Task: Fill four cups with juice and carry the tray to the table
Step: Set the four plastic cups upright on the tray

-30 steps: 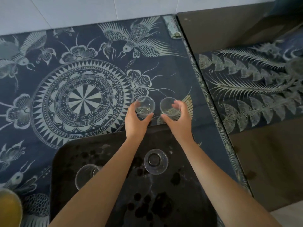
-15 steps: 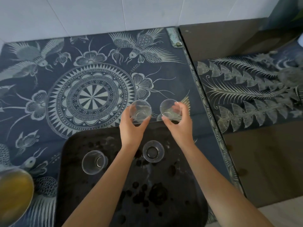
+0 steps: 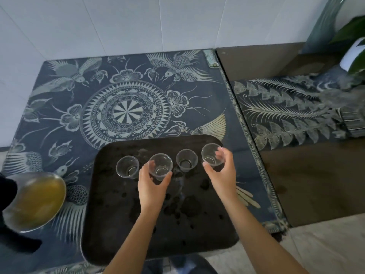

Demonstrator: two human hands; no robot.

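A black tray [image 3: 122, 230] lies on the patterned blue cloth. Across its far part stands a row of clear plastic cups, all without juice. My left hand [image 3: 152, 186] grips the second cup from the left [image 3: 160, 167]. My right hand [image 3: 222, 173] grips the rightmost cup [image 3: 212, 156] near the tray's far right corner. The leftmost cup [image 3: 127, 166] and the third cup [image 3: 186, 160] stand free. A metal jug of yellow-orange juice [image 3: 36, 200] sits left of the tray.
The blue patterned cloth [image 3: 126, 109] covers the surface up to a white tiled wall. To the right is a lower brown surface with a second patterned cloth [image 3: 292, 111]. A green plant [image 3: 353, 46] stands at the far right. Floor shows at the bottom right.
Both hands have brought their cups from the cloth beyond the tray back onto the tray, into a row with the other two. The view has pulled back and the jug shows more fully.
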